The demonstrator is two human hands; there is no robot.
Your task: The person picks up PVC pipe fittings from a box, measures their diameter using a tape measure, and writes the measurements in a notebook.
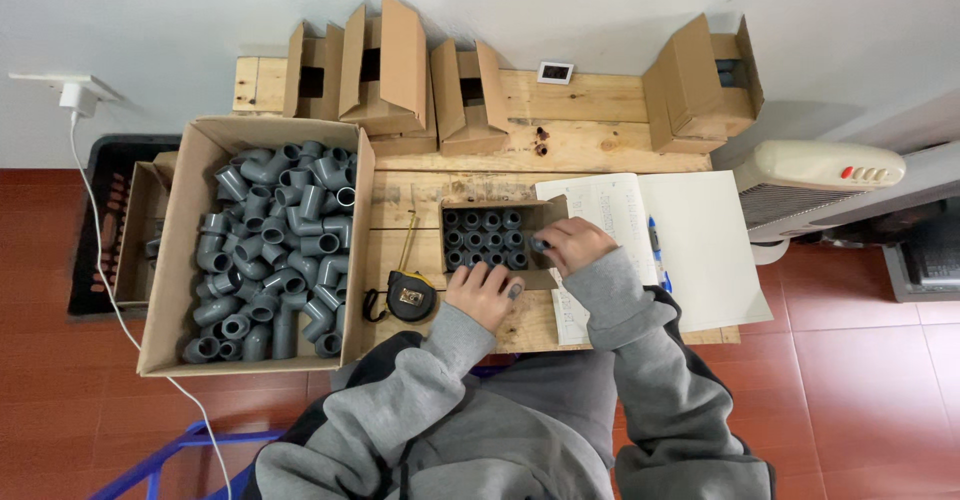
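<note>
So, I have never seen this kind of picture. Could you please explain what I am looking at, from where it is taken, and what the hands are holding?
There is no machine here: a person works with two bare hands. The single picture comes from a camera on the person's head, looking down. On a wooden table lies a small cardboard box filled with rows of grey pipe fittings. The left hand rests at the box's near edge. The fingers of the right hand hold a dark fitting at the box's right end. To the left stands a big box of loose grey fittings. A tape measure, an open notebook with a blue pen, and folded empty boxes lie around.
</note>
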